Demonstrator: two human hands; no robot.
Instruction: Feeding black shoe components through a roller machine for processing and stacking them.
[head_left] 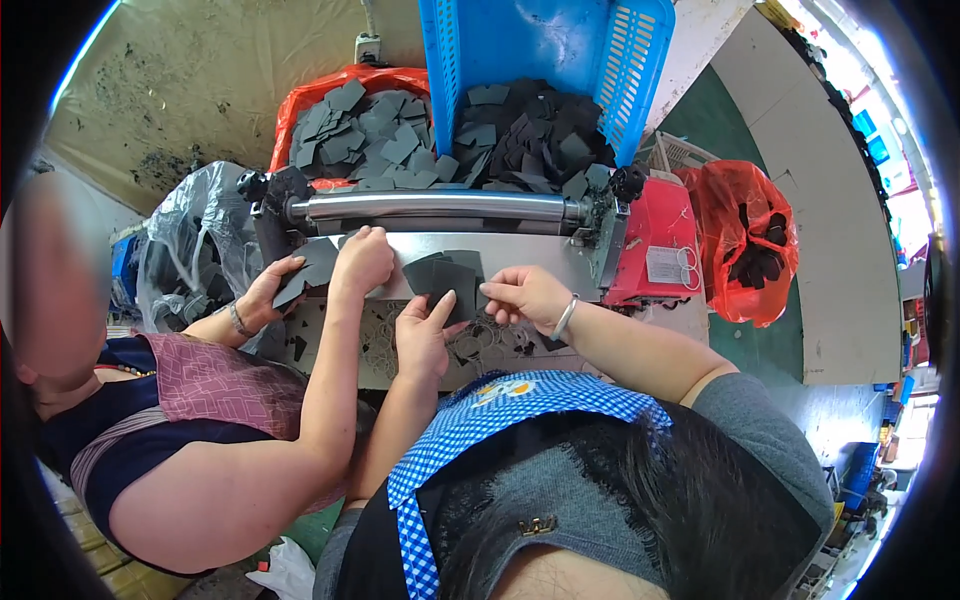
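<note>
My left hand is closed around the lower edge of a small fanned stack of flat dark grey sheet pieces, thumb on top. They are held just in front of a machine with a shiny metal roller, above its pale metal plate. At the right edge of the stack, my right hand has thumb and forefinger pinched together on a dark piece, mostly hidden by the fingers. A bracelet circles my right wrist.
At my left, a co-worker's hands hold similar grey pieces by the roller. Behind it are a red bag and a blue crate, both full of pieces. A clear bag stands left, another red bag right.
</note>
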